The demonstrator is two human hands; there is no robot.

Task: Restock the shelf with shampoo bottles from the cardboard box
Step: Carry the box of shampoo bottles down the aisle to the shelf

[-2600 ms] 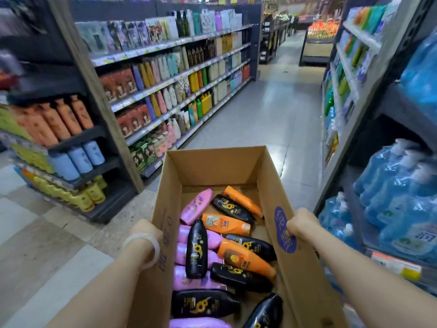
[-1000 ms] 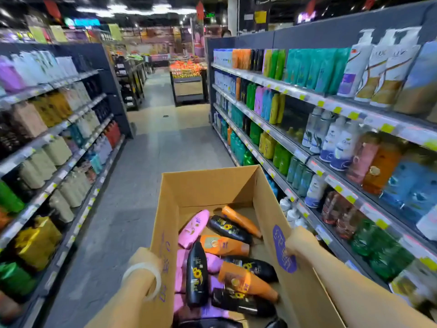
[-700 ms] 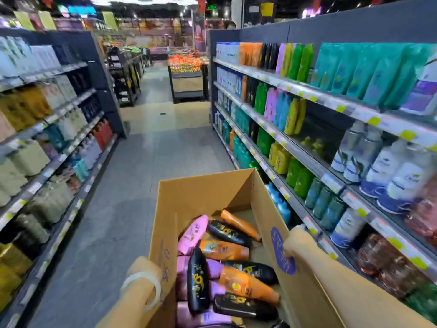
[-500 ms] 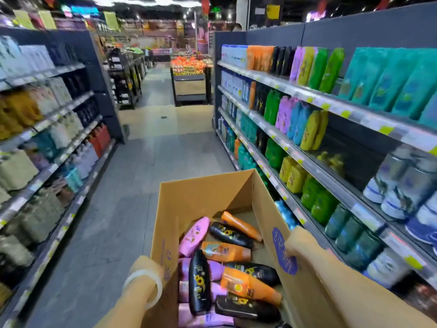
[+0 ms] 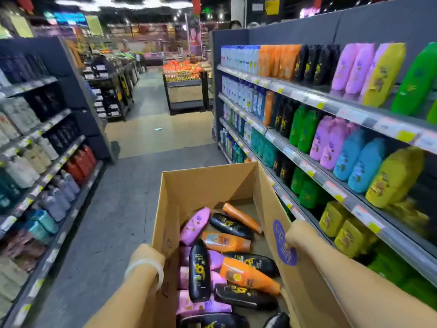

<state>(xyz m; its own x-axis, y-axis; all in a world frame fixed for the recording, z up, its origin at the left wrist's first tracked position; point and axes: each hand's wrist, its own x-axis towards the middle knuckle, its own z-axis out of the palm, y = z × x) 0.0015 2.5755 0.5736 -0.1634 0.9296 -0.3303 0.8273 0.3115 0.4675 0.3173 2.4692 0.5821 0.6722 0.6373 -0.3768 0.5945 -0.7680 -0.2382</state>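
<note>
shelf: the dark metal shelving with rows of coloured bottles [image 5: 307, 162] now runs along the right, closer than a moment ago, so I reckon we're almost at the restock spot

box: open brown cardboard box [image 5: 208, 183], carried out front, long side pointing down the aisle

bottles: black, orange and pink plastic shampoo bottles [image 5: 236, 261] lying flat inside, pointing every which way, none shelved yet

grip: left hand [image 5: 147, 253] and right hand [image 5: 298, 235] each hold a box wall

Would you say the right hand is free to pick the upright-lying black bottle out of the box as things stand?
Probably not yet: the right hand grips the wall of the cardboard box, as does the left hand, carrying it. The black bottle lies uncovered on top, so the way opens once the box is set down.
</note>
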